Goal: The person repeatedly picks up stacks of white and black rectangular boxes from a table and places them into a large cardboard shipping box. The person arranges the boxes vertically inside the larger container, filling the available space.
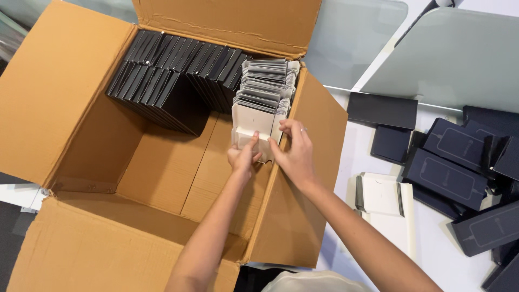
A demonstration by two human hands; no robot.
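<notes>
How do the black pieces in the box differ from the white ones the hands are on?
The black pieces are dark, in two untouched rows at the back; the white pieces are pale, in one row by the right wall, gripped by the left hand and right hand. Both stand on edge in the cardboard box.

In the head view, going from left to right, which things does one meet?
Box flap → black packs → grey-white packs → left hand → right hand → white tray → dark sleeves.
</notes>
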